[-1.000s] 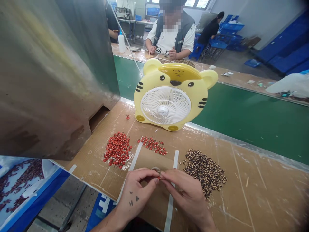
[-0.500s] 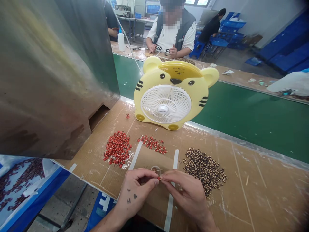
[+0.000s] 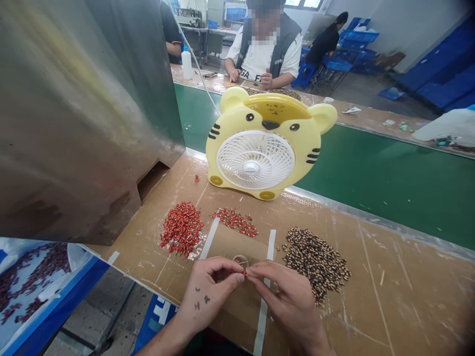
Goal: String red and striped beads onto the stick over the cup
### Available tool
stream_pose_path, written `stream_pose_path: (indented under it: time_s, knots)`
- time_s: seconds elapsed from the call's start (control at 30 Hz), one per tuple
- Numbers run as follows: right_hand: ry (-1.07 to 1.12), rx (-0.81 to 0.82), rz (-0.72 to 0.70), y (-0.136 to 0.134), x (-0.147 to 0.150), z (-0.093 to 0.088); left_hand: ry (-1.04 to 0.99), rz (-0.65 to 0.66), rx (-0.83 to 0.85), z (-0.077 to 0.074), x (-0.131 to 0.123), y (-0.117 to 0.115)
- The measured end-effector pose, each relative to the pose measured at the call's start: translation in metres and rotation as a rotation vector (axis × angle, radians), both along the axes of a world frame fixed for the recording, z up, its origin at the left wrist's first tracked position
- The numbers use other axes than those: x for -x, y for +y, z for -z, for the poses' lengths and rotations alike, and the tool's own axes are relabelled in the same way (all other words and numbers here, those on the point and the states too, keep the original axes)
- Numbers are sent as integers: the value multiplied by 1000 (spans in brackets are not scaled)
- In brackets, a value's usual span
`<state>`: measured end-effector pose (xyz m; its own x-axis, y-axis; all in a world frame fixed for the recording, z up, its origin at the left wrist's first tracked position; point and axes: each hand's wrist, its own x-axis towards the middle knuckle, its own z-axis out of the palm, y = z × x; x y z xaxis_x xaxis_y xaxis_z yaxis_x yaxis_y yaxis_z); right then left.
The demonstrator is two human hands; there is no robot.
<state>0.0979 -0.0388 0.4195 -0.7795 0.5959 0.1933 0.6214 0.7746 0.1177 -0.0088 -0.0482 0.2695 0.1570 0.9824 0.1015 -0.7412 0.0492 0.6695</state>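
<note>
Cardboard-topped bench (image 3: 389,296) beside green conveyor belt (image 3: 378,188), blue crates (image 3: 441,84) in back, yellow tiger-face fan (image 3: 226,158) on bench. Left hand (image 3: 210,296) and right hand (image 3: 289,296) pinch, fingertips closed on small red piece (image 3: 244,273), just below pale ring (image 3: 240,259), between red pile (image 3: 181,230) and speckled pile (image 3: 315,264). Same pinch as a second ago, view barely shifted. Co-worker's shirt (image 3: 252,59) reads "GA F".

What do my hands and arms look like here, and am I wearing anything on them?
Both are bare: the left hand and the right hand wear no gloves, and no ring or watch shows. The back of the left hand has small dark tattoo marks. No sleeve shows on the forearms.
</note>
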Motion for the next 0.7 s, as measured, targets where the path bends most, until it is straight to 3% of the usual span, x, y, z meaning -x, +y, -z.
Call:
stream_pose_path:
  time_s: [0.13, 0.3, 0.37, 0.47, 0.7]
  knots:
    - [-33, -17, 4, 2, -11, -4, 72, -54, -13, 10, 6, 12]
    - [-22, -124, 76, 5, -27, -10, 420, -359, -5, 31, 32, 58]
    - [-10, -106, 61, 7, -27, -9, 651, -387, -86, 32, 42, 79]
    - [-2, -81, 52, 9, -26, -6, 831, -355, -204, 28, 45, 103]
    - [0, -82, 91, 11, -31, -3, 897, -327, -244, 21, 39, 113]
